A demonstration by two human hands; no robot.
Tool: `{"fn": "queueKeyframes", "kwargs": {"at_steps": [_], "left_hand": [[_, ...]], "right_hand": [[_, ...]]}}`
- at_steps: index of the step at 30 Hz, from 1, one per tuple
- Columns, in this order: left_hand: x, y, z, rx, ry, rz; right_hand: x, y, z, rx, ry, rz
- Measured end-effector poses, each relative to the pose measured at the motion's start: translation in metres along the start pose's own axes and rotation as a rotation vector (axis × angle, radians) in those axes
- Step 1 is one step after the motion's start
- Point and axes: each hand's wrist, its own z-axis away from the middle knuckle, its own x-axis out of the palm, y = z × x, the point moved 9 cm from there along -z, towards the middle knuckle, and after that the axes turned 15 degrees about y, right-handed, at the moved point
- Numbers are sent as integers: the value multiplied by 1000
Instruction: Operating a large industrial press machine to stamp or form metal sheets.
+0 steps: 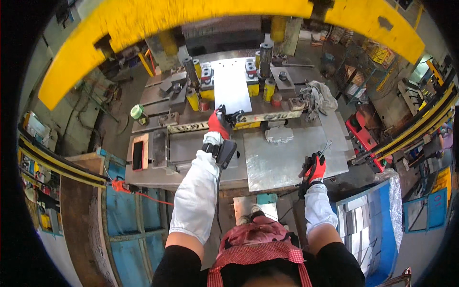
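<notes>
My left hand [221, 124], in a red and black glove, is at the near left corner of a bright metal sheet [232, 86]. Its thumb and fingers close around that corner, though the fingers partly hide the grip. The sheet lies flat in the press die [207, 87], between the guide posts. Lower and to the right, my right hand [313, 168], gloved alike, is closed around a thin metal tool with a forked tip [326, 147]. The tool points up and away, above a wide flat metal plate [287, 162] on the press bed.
A yellow press frame [229, 19] arches overhead. Grey rags [320, 98] lie right of the die, and a green-lidded container [139, 114] stands at left. A red control box [366, 138] is at right. Below it, a blue bin [382, 225] holds metal pieces.
</notes>
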Motion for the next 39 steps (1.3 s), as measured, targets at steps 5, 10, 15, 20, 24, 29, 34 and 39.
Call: {"fn": "queueKeyframes", "kwargs": {"at_steps": [5, 10, 15, 20, 24, 29, 34, 39], "left_hand": [[5, -1, 10, -47, 70, -10], [6, 1, 10, -32, 59, 20], [15, -2, 8, 57, 15, -43], [7, 7, 22, 10, 68, 16], [-1, 13, 19, 79, 71, -28], [-5, 4, 2, 73, 65, -32], [2, -5, -5, 76, 41, -33], [10, 12, 28, 113, -113, 36]], "right_hand": [[9, -15, 14, -49, -96, 32], [6, 2, -6, -11, -116, 42], [1, 4, -22, 36, -288, -195], [95, -68, 90, -122, -627, 130], [218, -72, 137, -17, -959, 364], [368, -68, 138, -55, -1107, 473], [428, -36, 74, -130, -1066, 829], [333, -109, 148, -217, -1159, 189]]}}
